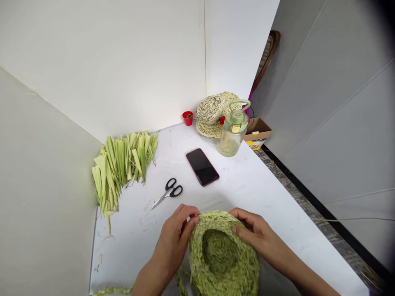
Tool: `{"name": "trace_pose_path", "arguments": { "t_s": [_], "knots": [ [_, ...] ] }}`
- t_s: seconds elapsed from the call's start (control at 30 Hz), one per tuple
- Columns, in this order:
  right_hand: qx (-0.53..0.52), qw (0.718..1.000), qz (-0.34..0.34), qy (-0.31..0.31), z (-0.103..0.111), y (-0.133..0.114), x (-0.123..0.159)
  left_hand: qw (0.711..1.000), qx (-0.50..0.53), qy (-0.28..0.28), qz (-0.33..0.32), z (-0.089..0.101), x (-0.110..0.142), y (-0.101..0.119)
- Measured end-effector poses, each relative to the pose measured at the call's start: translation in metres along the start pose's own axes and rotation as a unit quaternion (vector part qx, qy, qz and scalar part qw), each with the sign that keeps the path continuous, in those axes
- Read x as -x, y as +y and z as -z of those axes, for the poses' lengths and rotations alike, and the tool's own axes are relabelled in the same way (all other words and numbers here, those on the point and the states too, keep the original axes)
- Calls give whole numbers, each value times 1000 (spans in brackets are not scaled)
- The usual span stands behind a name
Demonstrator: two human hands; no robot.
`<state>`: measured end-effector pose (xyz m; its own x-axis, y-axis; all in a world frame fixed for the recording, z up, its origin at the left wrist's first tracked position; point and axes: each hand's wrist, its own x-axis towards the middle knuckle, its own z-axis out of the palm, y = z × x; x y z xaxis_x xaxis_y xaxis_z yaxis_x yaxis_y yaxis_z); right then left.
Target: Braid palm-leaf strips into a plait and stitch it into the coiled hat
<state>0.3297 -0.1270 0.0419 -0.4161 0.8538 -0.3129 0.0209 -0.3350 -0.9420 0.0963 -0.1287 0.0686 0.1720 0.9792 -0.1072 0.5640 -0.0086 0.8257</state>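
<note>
- The left hand (173,241) is gripping the near rim of a plaited leaf basket (220,259), fingers curled over the edge.
- The right hand (253,230) is holding the opposite rim — a firm two-handed hold.
- The basket is tilting open toward the viewer above a white-covered table (271,197), a plaited strand (112,291) trailing leftward.
- Black-handled scissors (168,192) and a smartphone (203,167) are lying just beyond; green leaf strips (123,166) are heaped by the left wall (40,185).

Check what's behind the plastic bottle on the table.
A braided straw piece stands behind the bottle, with a small red item beside it. The bottle hides the piece's right side, so that part cannot be seen.
</note>
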Motion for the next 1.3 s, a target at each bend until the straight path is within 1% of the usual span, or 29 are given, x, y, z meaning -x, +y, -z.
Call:
{"name": "trace_pose_path", "arguments": {
  "t_s": [0.07, 0.13, 0.2, 0.27, 0.37, 0.43, 0.5, 0.57, 0.6, 0.63, 0.67, 0.7, 0.77, 0.8, 0.87, 0.93, 1.0, 1.07, 1.17, 1.3],
  "knots": [
    [19, 1000, 0, 0, -2, -1, 1, 999, 7, 17, 31, -2, 6, 1],
    [51, 999, 15, 11, 0, -3, 2, 996, 49, 30, 63, -4, 10, 0],
    [87, 994, 46, 50, 9, -6, 2, 991, 99, 33, 84, -6, 10, -1],
    [115, 983, 84, 113, 24, -11, 2, 986, 131, 32, 99, -8, 10, -3],
    [142, 956, 145, 212, 48, -25, 6, 981, 161, 23, 108, -11, 10, -4],
    [154, 934, 183, 267, 59, -37, 11, 977, 183, 25, 103, -13, 11, -4],
    [141, 915, 215, 312, 63, -48, 17, 974, 202, 32, 98, -15, 12, -3],
    [120, 890, 249, 364, 63, -56, 22, 971, 217, 33, 98, -17, 12, -3],
    [117, 880, 257, 382, 61, -59, 24, 969, 223, 29, 100, -18, 12, -2],
    [122, 876, 258, 388, 58, -60, 25, 968, 227, 26, 104, -18, 13, -2],
    [133, 880, 253, 378, 54, -60, 26, 967, 230, 26, 108, -19, 12, -2],
    [148, 892, 245, 351, 50, -59, 26, 965, 236, 32, 113, -19, 12, -2],
    [174, 919, 231, 267, 37, -54, 25, 959, 253, 47, 116, -19, 12, -1],
    [189, 928, 228, 225, 30, -50, 24, 958, 258, 51, 117, -19, 11, -1],
    [215, 937, 226, 156, 14, -42, 22, 957, 260, 42, 121, -18, 10, 1],
    [233, 940, 223, 113, 0, -33, 20, 961, 243, 25, 131, -17, 9, 3],
    [258, 936, 222, 92, -10, -24, 19, 964, 222, 18, 142, -15, 9, 6],
    [296, 925, 226, 82, -16, -18, 19, 969, 199, 19, 147, -15, 9, 7],
    [339, 907, 240, 75, -19, -15, 19, 974, 171, 32, 144, -15, 10, 9],
    [361, 894, 256, 69, -21, -16, 18, 977, 152, 45, 140, -17, 10, 9]
  ]
}}
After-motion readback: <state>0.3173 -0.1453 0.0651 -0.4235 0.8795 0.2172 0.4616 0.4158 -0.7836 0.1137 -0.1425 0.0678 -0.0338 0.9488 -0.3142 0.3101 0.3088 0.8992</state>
